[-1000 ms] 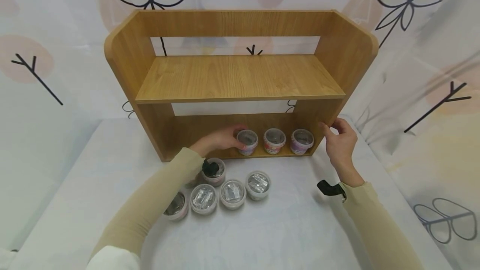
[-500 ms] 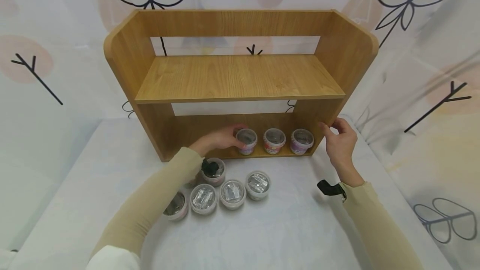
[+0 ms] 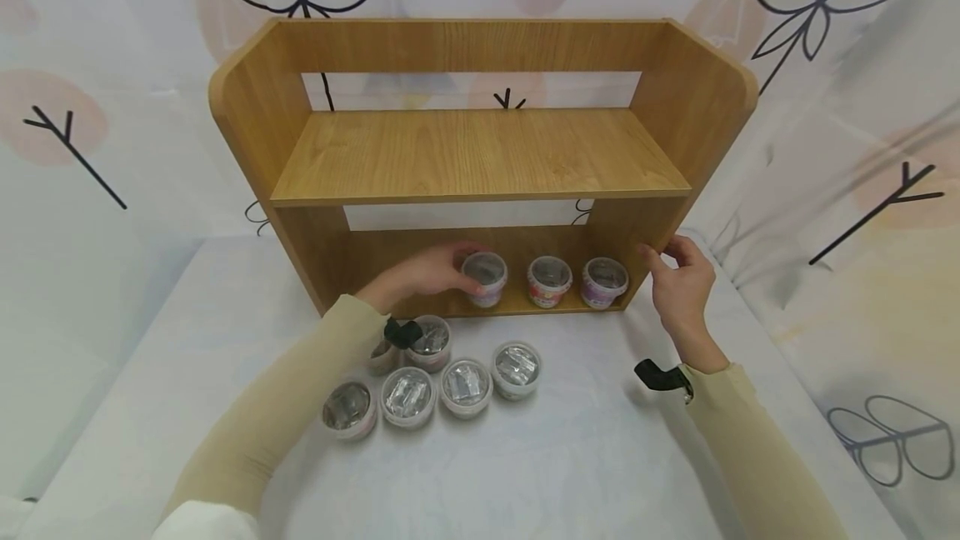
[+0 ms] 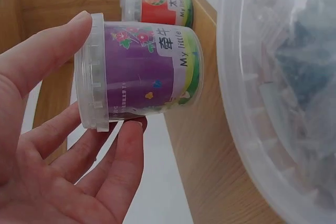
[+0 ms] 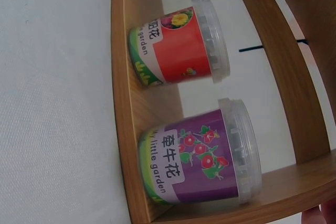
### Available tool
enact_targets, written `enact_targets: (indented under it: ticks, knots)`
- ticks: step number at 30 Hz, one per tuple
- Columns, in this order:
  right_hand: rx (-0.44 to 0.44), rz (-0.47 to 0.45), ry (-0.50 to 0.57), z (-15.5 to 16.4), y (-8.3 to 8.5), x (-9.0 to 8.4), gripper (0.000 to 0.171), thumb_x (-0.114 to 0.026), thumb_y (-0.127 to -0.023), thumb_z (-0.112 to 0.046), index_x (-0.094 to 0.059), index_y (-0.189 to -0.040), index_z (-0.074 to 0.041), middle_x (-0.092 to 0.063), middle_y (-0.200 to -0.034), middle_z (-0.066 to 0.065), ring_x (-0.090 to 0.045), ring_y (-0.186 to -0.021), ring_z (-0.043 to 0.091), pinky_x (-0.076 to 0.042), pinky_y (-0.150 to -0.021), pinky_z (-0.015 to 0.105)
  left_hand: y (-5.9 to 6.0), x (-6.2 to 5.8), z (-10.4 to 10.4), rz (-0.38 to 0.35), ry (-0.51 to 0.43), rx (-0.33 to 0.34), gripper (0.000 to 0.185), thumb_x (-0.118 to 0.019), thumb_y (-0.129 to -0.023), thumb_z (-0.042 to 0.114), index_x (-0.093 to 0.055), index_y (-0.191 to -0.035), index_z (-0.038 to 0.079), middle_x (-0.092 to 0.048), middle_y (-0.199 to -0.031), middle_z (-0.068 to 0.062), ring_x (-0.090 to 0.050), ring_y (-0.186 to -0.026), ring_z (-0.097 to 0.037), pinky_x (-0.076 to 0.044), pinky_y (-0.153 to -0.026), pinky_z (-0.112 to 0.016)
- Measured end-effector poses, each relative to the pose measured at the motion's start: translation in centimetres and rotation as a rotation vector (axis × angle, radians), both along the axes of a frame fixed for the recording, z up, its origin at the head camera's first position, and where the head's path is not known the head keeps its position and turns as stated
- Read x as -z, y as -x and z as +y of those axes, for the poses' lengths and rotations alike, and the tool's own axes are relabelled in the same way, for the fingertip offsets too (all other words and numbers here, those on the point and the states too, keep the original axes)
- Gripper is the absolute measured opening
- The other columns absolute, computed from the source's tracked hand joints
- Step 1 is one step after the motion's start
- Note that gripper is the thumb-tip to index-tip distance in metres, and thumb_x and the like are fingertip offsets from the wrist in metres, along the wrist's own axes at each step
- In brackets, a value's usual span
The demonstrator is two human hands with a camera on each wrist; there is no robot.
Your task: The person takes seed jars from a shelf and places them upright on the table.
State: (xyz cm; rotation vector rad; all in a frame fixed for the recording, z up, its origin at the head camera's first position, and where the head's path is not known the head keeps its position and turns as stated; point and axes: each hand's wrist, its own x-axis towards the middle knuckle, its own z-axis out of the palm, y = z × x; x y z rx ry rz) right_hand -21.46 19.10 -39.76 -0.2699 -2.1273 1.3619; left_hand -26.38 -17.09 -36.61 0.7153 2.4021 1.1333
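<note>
My left hand (image 3: 423, 272) grips a purple-labelled plastic tub (image 3: 487, 280) with a clear lid, at the lower level of the wooden shelf (image 3: 480, 155). In the left wrist view the thumb lies by the lid of that tub (image 4: 142, 69) and fingers are on its other side. Whether its base touches the board cannot be told. To its right on the lower board stand a red-labelled tub (image 3: 549, 283) and another purple one (image 3: 603, 285). My right hand (image 3: 682, 286) holds the shelf's right side panel near its front edge, thumb on the inner side.
Several lidded tubs stand on the white table (image 3: 585, 457) before the shelf, among them a near-left tub (image 3: 349, 410) and a right-hand tub (image 3: 516, 370). One tub (image 4: 289, 93) fills the left wrist view's right side. The upper board lies above the left hand.
My left hand has shifted left and slightly back with the purple tub, widening the gap to the red tub. More of the table tubs now show. My right hand stays in place.
</note>
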Motion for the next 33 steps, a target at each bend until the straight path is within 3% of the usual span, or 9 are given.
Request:
enact_targets:
  ticks: [6, 18, 26, 33]
  knots:
    - [-0.004, -0.004, -0.004, 0.0, -0.1, 0.0, 0.038, -0.072, -0.093, -0.029, -0.068, -0.122, -0.006, -0.068, -0.115, 0.009, -0.060, -0.113, 0.017, -0.047, -0.102, 0.036, -0.8, -0.6, -0.4, 0.060, 0.024, 0.039, 0.074, -0.086, -0.078, 0.024, -0.052, -0.142, 0.008, -0.059, -0.133, -0.010, -0.056, -0.119, -0.027, -0.045, -0.102, -0.041]
    - [-0.006, -0.007, -0.001, 0.0, 0.0, 0.0, 0.037, -0.072, -0.093, -0.029, -0.068, -0.122, -0.006, -0.068, -0.116, 0.009, -0.059, -0.114, 0.017, -0.046, -0.103, 0.037, -3.0, -0.5, -0.6, 0.111, 0.019, 0.123, 0.068, -0.088, -0.075, 0.022, -0.058, -0.135, 0.006, -0.064, -0.129, -0.006, -0.058, -0.119, -0.022, -0.043, -0.106, -0.045]
    - [-0.002, -0.008, 0.004, 0.0, 0.0, 0.0, 0.037, -0.072, -0.093, -0.029, -0.068, -0.121, -0.006, -0.068, -0.114, 0.009, -0.059, -0.113, 0.016, -0.046, -0.102, 0.036, -4.0, 0.1, -0.9, 0.110, 0.055, 0.152, 0.066, -0.088, -0.075, 0.023, -0.059, -0.133, 0.007, -0.064, -0.127, -0.006, -0.059, -0.115, -0.021, -0.046, -0.103, -0.044]
    - [-0.011, -0.007, 0.000, 0.0, 0.0, 0.0, 0.037, -0.071, -0.093, -0.029, -0.068, -0.122, -0.006, -0.068, -0.116, 0.009, -0.059, -0.115, 0.017, -0.046, -0.103, 0.038, -4.4, 0.7, -1.0, 0.098, 0.123, 0.156, 0.066, -0.088, -0.076, 0.027, -0.058, -0.133, 0.011, -0.063, -0.126, -0.003, -0.058, -0.106, -0.017, -0.049, -0.092, -0.035]
